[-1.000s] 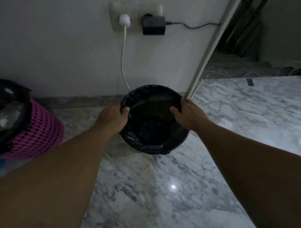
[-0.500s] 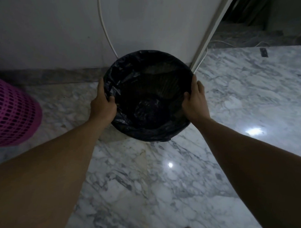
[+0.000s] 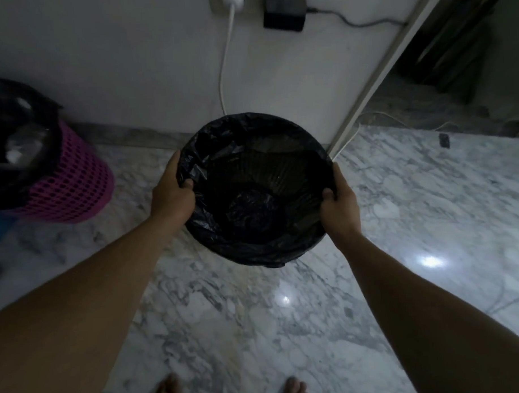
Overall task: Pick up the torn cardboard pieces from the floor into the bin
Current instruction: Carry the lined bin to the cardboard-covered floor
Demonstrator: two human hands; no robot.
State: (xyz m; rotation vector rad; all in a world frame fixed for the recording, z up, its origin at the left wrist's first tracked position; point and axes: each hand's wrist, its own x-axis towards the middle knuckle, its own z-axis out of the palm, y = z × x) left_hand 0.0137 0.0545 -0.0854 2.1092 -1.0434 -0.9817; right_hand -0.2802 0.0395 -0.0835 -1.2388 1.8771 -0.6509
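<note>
A round bin (image 3: 224,247) lined with a black plastic bag is in the middle of the view, above the marble floor. My left hand (image 3: 171,190) grips its left rim, thumb inside the liner. My right hand (image 3: 339,202) grips the right rim the same way. The inside of the bin is dark; a crumpled bit of black liner lies at the bottom. No cardboard pieces show on the floor in this view.
A pink mesh basket (image 3: 72,185) with a black liner stands at the left by the wall. A white cable (image 3: 223,77) and a black adapter (image 3: 284,11) hang from wall sockets behind the bin. A pale door frame (image 3: 375,83) slants at right. My bare toes (image 3: 168,390) show at the bottom edge.
Both hands have kept hold of the bin and it has come closer to me. The view has tilted so the sockets, the pink basket and my toes now show.
</note>
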